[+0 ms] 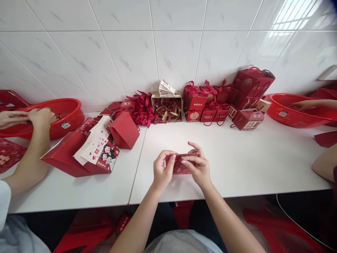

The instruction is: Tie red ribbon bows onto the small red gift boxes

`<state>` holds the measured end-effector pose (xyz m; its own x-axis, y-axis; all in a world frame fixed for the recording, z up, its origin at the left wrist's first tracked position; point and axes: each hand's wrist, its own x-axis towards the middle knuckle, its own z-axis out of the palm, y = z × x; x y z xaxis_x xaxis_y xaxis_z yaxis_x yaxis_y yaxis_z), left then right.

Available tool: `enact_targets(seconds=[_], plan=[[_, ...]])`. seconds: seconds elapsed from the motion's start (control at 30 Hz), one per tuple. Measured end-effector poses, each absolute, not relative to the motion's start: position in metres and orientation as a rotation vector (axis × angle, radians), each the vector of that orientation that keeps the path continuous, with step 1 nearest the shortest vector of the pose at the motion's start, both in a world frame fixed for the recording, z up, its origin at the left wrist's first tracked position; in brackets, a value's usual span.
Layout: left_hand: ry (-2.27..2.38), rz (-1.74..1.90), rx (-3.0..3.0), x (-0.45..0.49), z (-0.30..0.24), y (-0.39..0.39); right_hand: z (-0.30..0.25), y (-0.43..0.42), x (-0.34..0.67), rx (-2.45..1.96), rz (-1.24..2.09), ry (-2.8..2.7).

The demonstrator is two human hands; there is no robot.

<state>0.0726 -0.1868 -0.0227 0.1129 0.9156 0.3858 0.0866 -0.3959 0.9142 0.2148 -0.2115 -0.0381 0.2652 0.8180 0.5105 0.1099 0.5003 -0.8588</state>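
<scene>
Between my two hands is a small red patterned gift box (181, 169), low over the white table near its front edge. My left hand (163, 172) grips the box's left side, thumb at its upper edge. At the right side, my right hand (200, 170) has thumb and index finger closed at the top edge, with another finger raised behind. The fingers hide part of the box's top, so I cannot tell how its flaps sit.
Finished-looking red boxes (193, 102) stand stacked along the wall, beside a carton (153, 109) of ribbon pieces and a heap of red ribbons (143, 109). Larger bags (76, 154) lie left. Co-workers' hands reach into red basins (68, 109) at left and right (286, 114).
</scene>
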Motion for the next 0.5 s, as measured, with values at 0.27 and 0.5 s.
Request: enact_targets(seconds=[0.27, 0.5], plan=[[0.994, 1.369, 1.645, 0.071, -0.021, -0.189, -0.04, -0.21, 0.207, -1.011, 0.448, -1.197], [0.88, 1.364, 1.803, 0.067, -0.032, -0.196, -0.04, -0.211, 0.204, -1.044, 0.619, -1.099]])
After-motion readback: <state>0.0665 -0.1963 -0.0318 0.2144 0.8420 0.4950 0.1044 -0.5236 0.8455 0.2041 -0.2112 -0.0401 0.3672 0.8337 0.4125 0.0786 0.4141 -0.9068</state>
